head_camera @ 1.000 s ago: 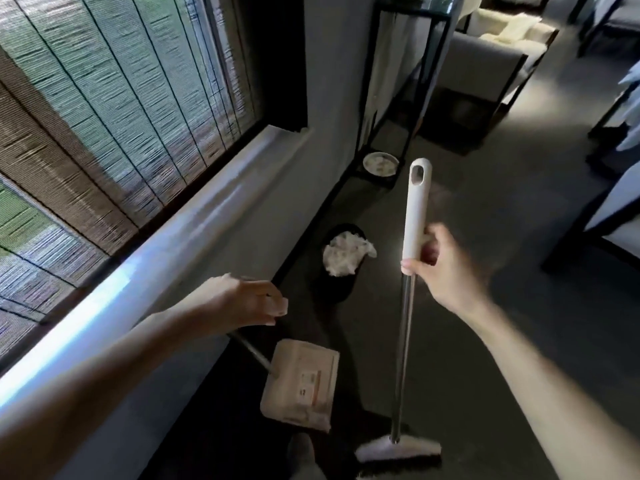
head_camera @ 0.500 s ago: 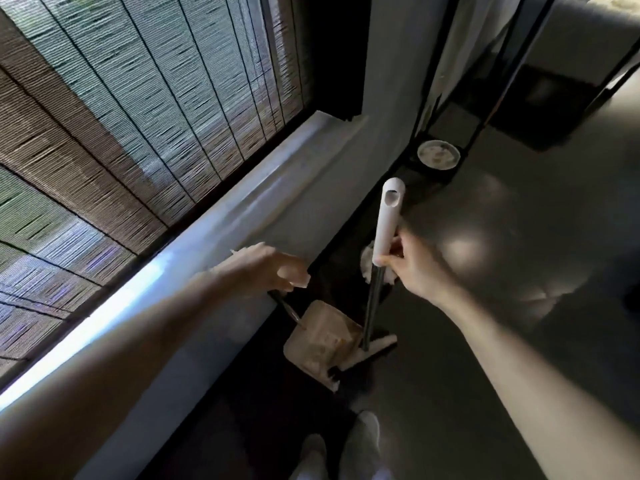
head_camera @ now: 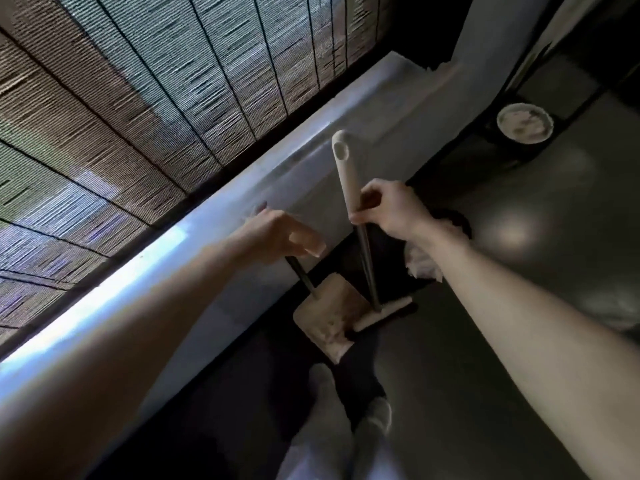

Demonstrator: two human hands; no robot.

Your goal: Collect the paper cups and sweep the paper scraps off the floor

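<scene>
the left hand (head_camera: 284, 233) is closed around the top of the dustpan's thin dark handle (head_camera: 300, 275), with the fingers curled down over it. the dustpan (head_camera: 329, 317) is tan and sits low on the dark floor (head_camera: 485, 358), close to the wall under the window sill (head_camera: 242, 188). some pale bits seem to lie in the pan near its front edge, but it is too blurry to be sure. the right hand (head_camera: 391, 209) is wrapped tight around the broom (head_camera: 356, 216), right where the white grip meets the metal pole. the broom stands nearly straight up, tipped a little to the left at the top. its white head (head_camera: 384, 313) rests on the floor and touches the right side of the dustpan. behind the right arm is a dark round bin (head_camera: 457, 221) with white crumpled paper (head_camera: 422, 266) in it, partly hidden by the arm. farther away, up to the right, a white bowl (head_camera: 524, 123) sits on the low part of a black stand. two feet in pale socks (head_camera: 377, 410) stand at the bottom, just below the dustpan. a woven blind (head_camera: 156, 98) covers the window on the left.
</scene>
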